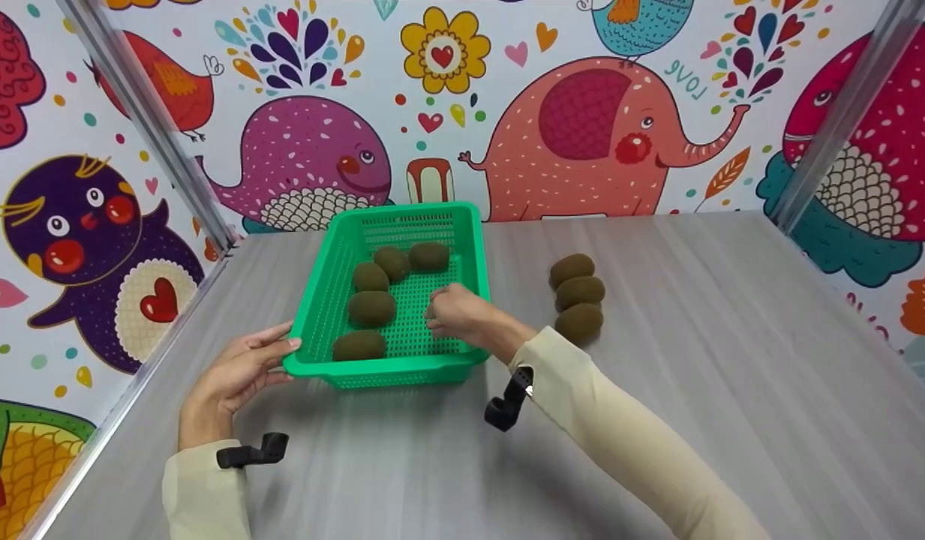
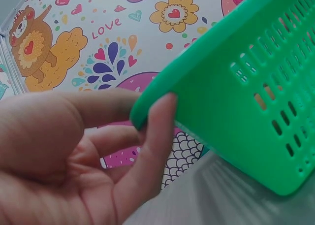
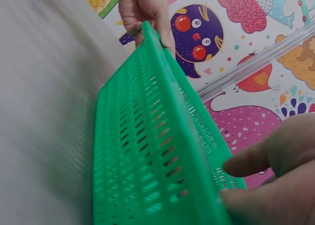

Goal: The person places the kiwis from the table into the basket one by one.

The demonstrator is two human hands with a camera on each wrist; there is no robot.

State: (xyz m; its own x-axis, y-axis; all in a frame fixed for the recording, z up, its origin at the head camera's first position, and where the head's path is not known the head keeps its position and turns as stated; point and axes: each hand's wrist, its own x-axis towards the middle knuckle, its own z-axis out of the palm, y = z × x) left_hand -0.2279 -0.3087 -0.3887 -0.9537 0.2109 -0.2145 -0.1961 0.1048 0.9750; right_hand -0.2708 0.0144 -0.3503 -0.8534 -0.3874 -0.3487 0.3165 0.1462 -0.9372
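My left hand [image 1: 237, 371] pinches the near left corner of the green plastic basket [image 2: 197, 82], thumb and fingers on either side of its rim. Several brown kiwis [image 1: 372, 309] lie inside, down the left side and across the far end. Over the right part of the basket is my right hand [image 1: 466, 315], fingers bent and pointing down and inward. The right wrist view shows its thumb and a finger [image 3: 251, 158] apart beside the rim, with no kiwi visible between them. I cannot tell whether a kiwi is hidden under that hand.
Three more kiwis [image 1: 580, 292] lie in a row on the grey wood-grain table [image 1: 695, 390], right of the basket. Cartoon-printed walls [image 1: 447, 112] with metal corner posts [image 1: 845, 112] enclose the table at the back and sides.
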